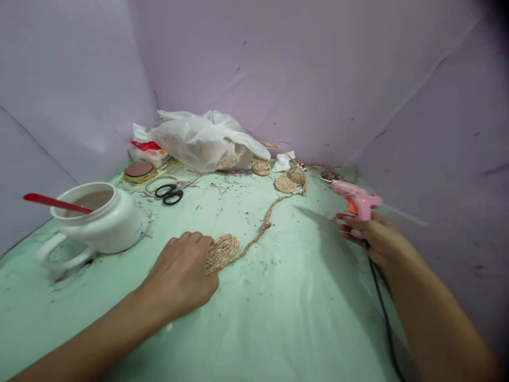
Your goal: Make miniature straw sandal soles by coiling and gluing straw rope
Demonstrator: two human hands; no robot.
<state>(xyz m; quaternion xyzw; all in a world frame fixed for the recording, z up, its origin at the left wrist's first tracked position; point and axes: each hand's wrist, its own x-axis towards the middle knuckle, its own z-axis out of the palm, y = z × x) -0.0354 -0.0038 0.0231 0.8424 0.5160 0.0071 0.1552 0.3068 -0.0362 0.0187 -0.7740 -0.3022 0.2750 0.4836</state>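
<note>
My left hand (184, 270) is closed on a coiled oval of braided straw rope (223, 250), near the middle of the green surface. From the coil a loose length of the braid (265, 227) runs away to the back right. Held in my right hand (371, 233) is a pink hot glue gun (356, 195) with an orange trigger and a small red light lit. A clear glue stick (405, 215) sticks out of its rear, and its nozzle points left. The fingers curl around the handle, apart from the trigger as far as I can see.
On the left stands a white mug (119, 220) with a red stick (58, 202) in it. Behind it lie black-handled scissors (173, 193) and a round tin (140, 171). A white plastic bag (199, 140) and more straw coils (286, 182) sit by the wall. A black cord (382, 302) trails from the glue gun.
</note>
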